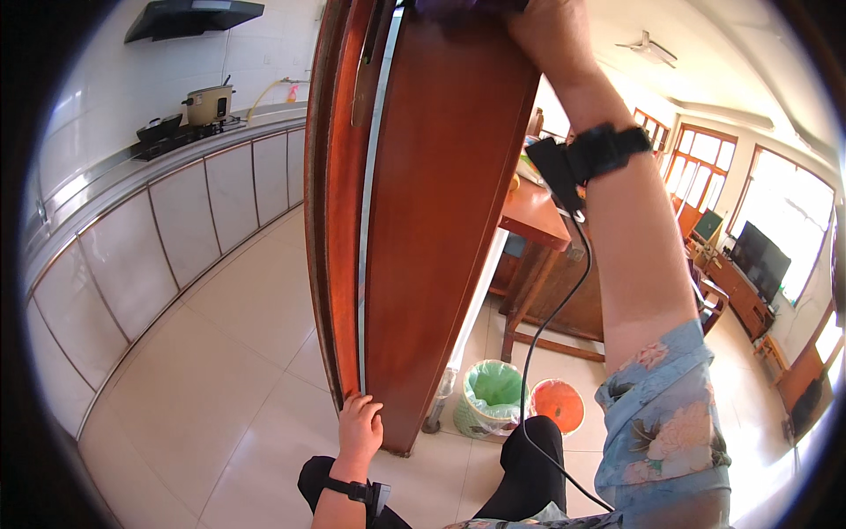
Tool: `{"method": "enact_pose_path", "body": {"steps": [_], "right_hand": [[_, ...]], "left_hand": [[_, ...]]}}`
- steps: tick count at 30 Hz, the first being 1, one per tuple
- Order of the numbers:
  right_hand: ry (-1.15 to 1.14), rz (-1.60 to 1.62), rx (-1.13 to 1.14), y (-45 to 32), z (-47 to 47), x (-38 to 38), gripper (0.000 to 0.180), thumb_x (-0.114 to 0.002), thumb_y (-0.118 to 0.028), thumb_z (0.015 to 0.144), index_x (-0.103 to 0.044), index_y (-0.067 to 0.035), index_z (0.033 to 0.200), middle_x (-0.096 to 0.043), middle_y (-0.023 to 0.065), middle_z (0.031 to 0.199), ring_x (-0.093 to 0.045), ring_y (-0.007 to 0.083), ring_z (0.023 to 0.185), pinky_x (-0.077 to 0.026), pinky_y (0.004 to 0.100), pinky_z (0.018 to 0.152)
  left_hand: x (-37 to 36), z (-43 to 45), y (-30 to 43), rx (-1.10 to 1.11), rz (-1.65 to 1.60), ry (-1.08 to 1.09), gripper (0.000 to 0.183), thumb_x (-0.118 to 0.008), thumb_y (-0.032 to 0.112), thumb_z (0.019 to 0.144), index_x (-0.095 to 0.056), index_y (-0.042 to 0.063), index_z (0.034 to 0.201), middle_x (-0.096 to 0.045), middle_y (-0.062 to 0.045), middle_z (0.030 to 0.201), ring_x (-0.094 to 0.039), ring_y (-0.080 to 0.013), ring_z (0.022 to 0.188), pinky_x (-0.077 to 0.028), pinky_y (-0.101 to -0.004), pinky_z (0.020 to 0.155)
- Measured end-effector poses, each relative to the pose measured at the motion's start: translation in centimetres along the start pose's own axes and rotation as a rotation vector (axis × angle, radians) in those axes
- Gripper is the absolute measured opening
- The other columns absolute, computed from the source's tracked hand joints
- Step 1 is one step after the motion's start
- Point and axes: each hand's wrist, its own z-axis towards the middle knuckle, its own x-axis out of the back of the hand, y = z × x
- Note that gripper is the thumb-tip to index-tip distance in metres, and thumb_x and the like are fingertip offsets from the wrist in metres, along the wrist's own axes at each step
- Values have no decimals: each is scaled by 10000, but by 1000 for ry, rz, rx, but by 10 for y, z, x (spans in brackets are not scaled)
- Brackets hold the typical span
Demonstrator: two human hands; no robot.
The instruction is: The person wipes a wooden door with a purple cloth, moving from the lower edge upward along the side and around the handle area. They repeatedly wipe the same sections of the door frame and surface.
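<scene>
A reddish-brown wooden door frame (449, 198) rises before me, with the narrow edge of a wooden sliding door (337, 218) at its left side. Low down, my left hand (361, 423) rests its bent fingers against the lower part of the door's edge; a black strap is on that wrist. My right arm reaches up along the frame's right side. At the top edge of the picture, my right hand (545, 26) is at the frame beside a dark purple cloth-like thing (462, 8), partly cut off; its fingers are hidden. A black device with a cable (554, 311) is strapped to the right forearm.
Left are white kitchen cabinets (188, 231), a gas stove (172, 144), a pot (209, 106) and a range hood (192, 18). Right of the frame stand a wooden table (538, 211), a green lined bin (466, 413) and a red bin (558, 405). A television (760, 261) is farther off.
</scene>
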Motion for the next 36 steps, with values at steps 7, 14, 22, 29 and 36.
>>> {"method": "enact_pose_path", "body": {"steps": [7, 14, 22, 29, 36], "right_hand": [[-96, 69, 49, -62, -59, 23, 512, -638, 144, 635, -646, -104, 1083, -668, 84, 1057, -594, 349, 1103, -450, 458, 981], [-15, -62, 228, 1, 17, 50, 466, -724, 56, 633, -655, -66, 1078, -660, 115, 1034, -610, 390, 1009, -509, 434, 892], [65, -121, -5, 23, 20, 17, 345, -626, 40, 735, -613, -24, 1074, -553, 204, 1061, -511, 438, 1047, -451, 494, 904], [-88, -148, -23, -24, -33, 36, 495, -732, 59, 585, -663, -51, 1062, -575, 115, 1093, -565, 367, 1048, -509, 437, 921], [-274, -61, -75, -15, -10, 53, 517, -687, 73, 639, -650, -18, 1146, -582, 160, 1160, -561, 381, 1127, -494, 436, 985]], "left_hand": [[2, -7, -8, -15, 19, 29, 232, -717, 18, 752, -699, 64, 979, -647, -127, 1130, -566, -371, 1173, -485, -481, 1000], [-1, -8, -10, -22, 28, 18, 212, -716, 22, 757, -708, 72, 963, -659, -133, 1123, -577, -371, 1158, -495, -479, 982], [-5, -4, 0, -47, 26, -8, 225, -721, 14, 752, -708, 72, 969, -655, -127, 1133, -572, -362, 1171, -502, -479, 959], [-8, -7, -1, -85, 4, 8, 234, -725, 11, 743, -708, 72, 968, -651, -123, 1123, -573, -359, 1163, -503, -474, 950], [-6, -12, -11, -13, -1, 8, 222, -720, 19, 748, -709, 73, 962, -662, -126, 1108, -585, -353, 1131, -496, -457, 983]]}}
